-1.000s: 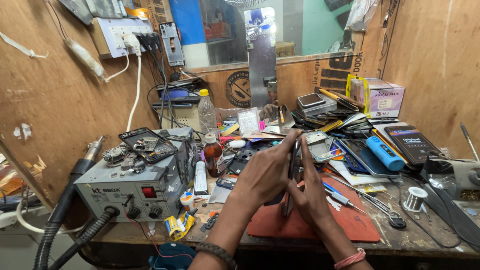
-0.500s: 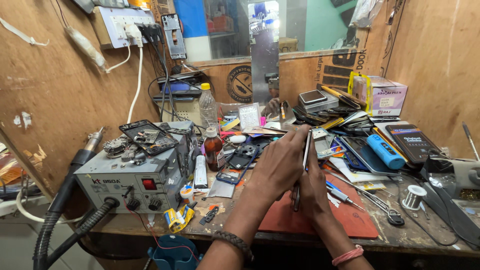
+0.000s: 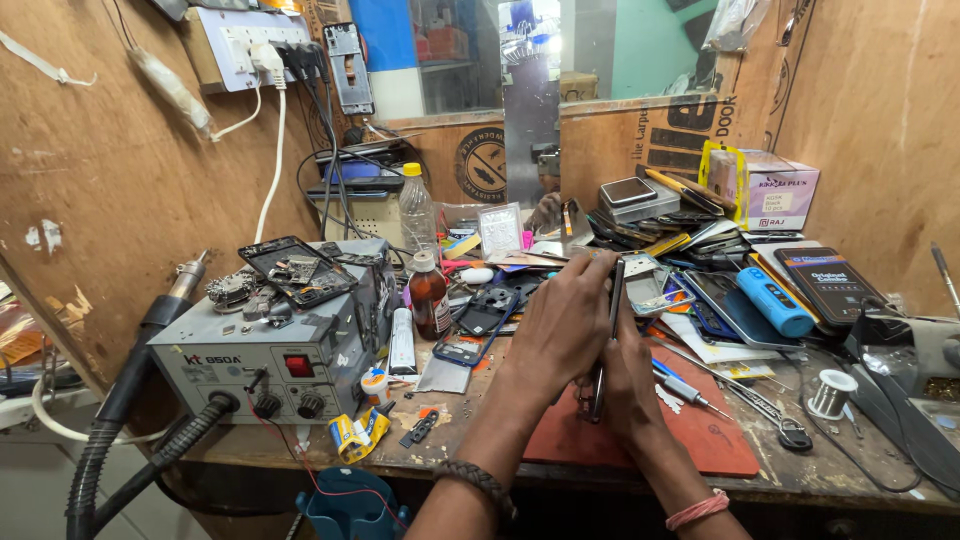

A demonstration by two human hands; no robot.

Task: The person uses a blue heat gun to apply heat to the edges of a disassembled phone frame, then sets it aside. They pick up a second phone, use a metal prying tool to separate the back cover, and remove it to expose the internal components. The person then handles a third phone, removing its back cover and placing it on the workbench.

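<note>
Both of my hands hold a thin dark phone (image 3: 608,335) on edge above a red work mat (image 3: 690,430). My left hand (image 3: 558,330) wraps the phone from the left, fingers curled over its upper part. On the other side my right hand (image 3: 625,385) grips the lower part, with a pink band on the wrist. The phone's face is hidden from me; only its narrow edge shows.
A grey hot-air rework station (image 3: 270,355) with a black hose stands at the left, phone parts on top. A brown bottle (image 3: 428,296), a white tube (image 3: 402,340), a blue cylinder (image 3: 774,301), a solder spool (image 3: 830,392), tweezers (image 3: 765,405) and several phones crowd the wooden bench.
The phone has turned from tilted to nearly upright on its edge. My hands have stayed over the red mat, close together.
</note>
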